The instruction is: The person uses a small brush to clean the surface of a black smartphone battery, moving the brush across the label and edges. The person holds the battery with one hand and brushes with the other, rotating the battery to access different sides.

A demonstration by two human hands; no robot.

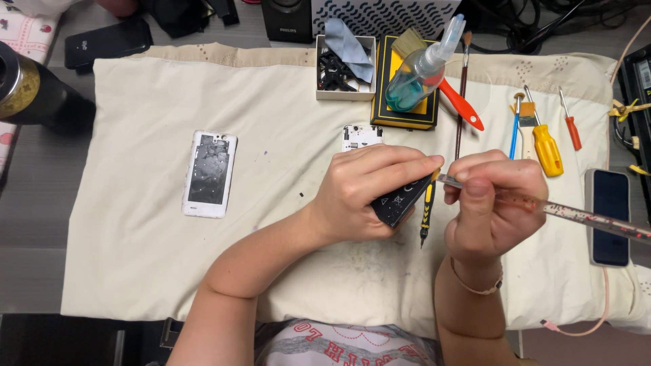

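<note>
Left hand (363, 193) wrapped around a small black phone part (401, 200), fingers closed on it, tilted up off the cloth so the near edge faces the tool. Looks held that way to expose the seam. Right hand (491, 203) pinched shut on a clear-handled screwdriver (576, 215), thumb and fingertips right up near the metal tip for fine control, tip touching the top corner of the black part. Handle sticking out to the right, over the edge of a dark phone (609, 215) lying face up on the right side of the cloth.

Just below the black part, a thin black-and-yellow tool (427, 210) lying on the cloth, close enough to grab. Everything on a cream cloth (135, 257) spread over the desk, probably to stop tiny screws rolling off. Well off to the left, a white phone frame (209, 173) lying flat, parked out of the way. Just above the left hand, a small white piece (361, 136).

Along the top edge: a little white box (346, 93) with black bits and a grey-blue cloth, a spray bottle (424, 64) with teal liquid lying on a black-and-yellow case, a red-handled tool (461, 105), a long brush. Yellow screwdriver (546, 149) and small red one (573, 131) lined up to the right, within reach.
</note>
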